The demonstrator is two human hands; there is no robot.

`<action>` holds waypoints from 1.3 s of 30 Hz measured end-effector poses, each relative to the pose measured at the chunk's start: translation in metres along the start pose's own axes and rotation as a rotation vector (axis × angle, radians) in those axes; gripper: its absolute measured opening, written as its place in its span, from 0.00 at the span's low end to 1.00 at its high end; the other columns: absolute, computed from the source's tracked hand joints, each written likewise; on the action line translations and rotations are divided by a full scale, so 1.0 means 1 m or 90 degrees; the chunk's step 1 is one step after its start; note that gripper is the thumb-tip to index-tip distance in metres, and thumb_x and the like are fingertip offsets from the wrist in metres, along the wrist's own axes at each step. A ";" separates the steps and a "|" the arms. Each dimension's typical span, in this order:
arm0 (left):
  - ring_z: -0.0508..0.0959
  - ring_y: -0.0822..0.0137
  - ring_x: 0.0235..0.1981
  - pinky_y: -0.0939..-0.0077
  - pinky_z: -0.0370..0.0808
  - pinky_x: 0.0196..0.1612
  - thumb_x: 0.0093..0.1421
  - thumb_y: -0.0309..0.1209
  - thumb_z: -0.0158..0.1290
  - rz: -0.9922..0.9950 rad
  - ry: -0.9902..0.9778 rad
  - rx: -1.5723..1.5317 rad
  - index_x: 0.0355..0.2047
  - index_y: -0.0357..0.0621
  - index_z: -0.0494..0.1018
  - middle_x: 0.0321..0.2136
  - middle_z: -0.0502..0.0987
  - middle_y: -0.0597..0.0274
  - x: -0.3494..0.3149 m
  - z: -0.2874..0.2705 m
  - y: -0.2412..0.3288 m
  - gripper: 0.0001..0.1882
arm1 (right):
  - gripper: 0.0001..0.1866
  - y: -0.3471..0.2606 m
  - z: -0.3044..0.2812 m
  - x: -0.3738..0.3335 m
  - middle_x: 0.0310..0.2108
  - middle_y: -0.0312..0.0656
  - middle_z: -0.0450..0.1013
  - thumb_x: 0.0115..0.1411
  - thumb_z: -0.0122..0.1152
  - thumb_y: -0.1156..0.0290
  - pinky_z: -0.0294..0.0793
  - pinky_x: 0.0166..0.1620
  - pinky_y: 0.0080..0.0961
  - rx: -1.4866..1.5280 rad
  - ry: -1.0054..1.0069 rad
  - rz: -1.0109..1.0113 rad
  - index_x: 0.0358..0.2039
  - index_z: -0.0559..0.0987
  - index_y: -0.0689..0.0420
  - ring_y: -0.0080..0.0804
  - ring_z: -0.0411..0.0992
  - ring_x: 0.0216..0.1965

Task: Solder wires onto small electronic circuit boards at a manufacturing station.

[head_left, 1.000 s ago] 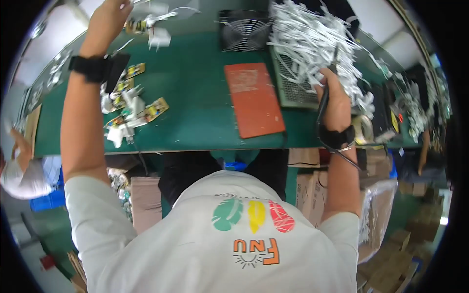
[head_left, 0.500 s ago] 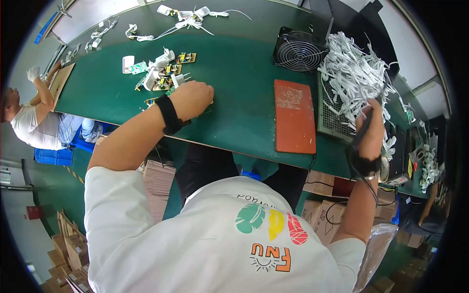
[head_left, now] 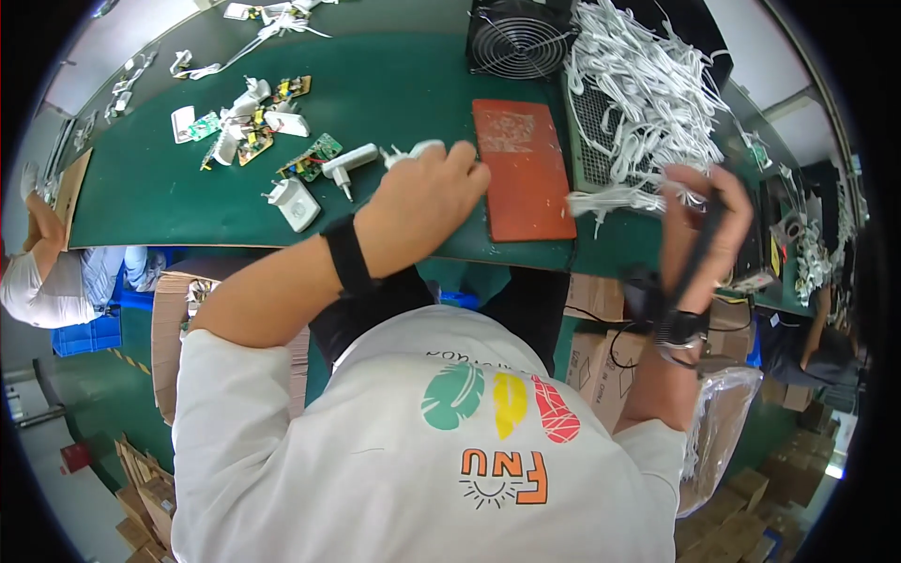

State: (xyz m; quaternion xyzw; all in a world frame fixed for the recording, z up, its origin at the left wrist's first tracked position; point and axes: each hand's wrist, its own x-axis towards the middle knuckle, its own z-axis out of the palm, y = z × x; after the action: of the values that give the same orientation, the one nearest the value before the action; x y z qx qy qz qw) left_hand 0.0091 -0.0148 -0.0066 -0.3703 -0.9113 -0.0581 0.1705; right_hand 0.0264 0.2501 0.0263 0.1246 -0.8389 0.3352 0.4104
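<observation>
My left hand [head_left: 427,197] is over the green table with fingers curled around a white plug charger [head_left: 427,147]; its pins and one edge show past the knuckles. Close by lie another white plug charger [head_left: 352,161], a green circuit board [head_left: 317,158] and a charger housing with two pins [head_left: 296,204]. My right hand [head_left: 718,220], at the front of the wire basket, grips a dark stick-shaped tool [head_left: 702,249], blurred by motion. A bundled white cable [head_left: 619,201] sticks out to the left from its fingers.
A heap of white cables [head_left: 643,94] fills the wire-mesh basket [head_left: 589,122]. Left of it lie a red-brown pad [head_left: 521,174] and a black fan [head_left: 518,42]. More chargers and boards [head_left: 249,122] are piled at left. A co-worker [head_left: 56,272] sits far left.
My left hand has moved right, away from the pile, and chargers and a board now lie spread beside it. My right hand has drawn back from the cable heap with a cable bundle.
</observation>
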 end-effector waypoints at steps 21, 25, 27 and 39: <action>0.71 0.60 0.28 0.71 0.69 0.30 0.50 0.26 0.55 -0.162 0.129 -0.408 0.30 0.40 0.72 0.23 0.69 0.60 -0.003 0.004 0.006 0.06 | 0.28 -0.035 0.061 -0.060 0.33 0.45 0.72 0.54 0.53 0.85 0.72 0.35 0.19 0.607 -0.210 0.423 0.53 0.56 0.57 0.26 0.72 0.31; 0.71 0.60 0.29 0.70 0.69 0.31 0.50 0.26 0.55 -0.163 0.110 -0.450 0.30 0.40 0.73 0.23 0.70 0.60 0.003 0.004 0.008 0.06 | 0.25 -0.032 0.057 -0.059 0.29 0.41 0.71 0.53 0.51 0.85 0.69 0.32 0.15 0.433 -0.198 0.328 0.52 0.58 0.58 0.20 0.70 0.28; 0.71 0.60 0.29 0.69 0.69 0.32 0.50 0.26 0.55 -0.156 0.094 -0.461 0.30 0.40 0.73 0.23 0.70 0.60 0.005 0.004 0.009 0.07 | 0.25 -0.037 0.054 -0.056 0.29 0.40 0.70 0.53 0.51 0.86 0.69 0.32 0.14 0.417 -0.199 0.325 0.51 0.59 0.58 0.19 0.69 0.28; 0.70 0.58 0.29 0.69 0.68 0.32 0.50 0.26 0.55 -0.149 0.088 -0.492 0.31 0.40 0.72 0.24 0.70 0.59 0.008 0.004 0.014 0.07 | 0.25 -0.039 0.057 -0.054 0.26 0.37 0.69 0.52 0.50 0.86 0.67 0.32 0.12 0.403 -0.193 0.328 0.51 0.60 0.59 0.16 0.67 0.27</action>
State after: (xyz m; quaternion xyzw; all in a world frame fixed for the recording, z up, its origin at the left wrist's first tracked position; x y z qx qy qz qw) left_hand 0.0120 0.0014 -0.0078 -0.2963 -0.8448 -0.4398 0.0720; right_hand 0.0449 0.1794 -0.0224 0.0788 -0.7494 0.6451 0.1269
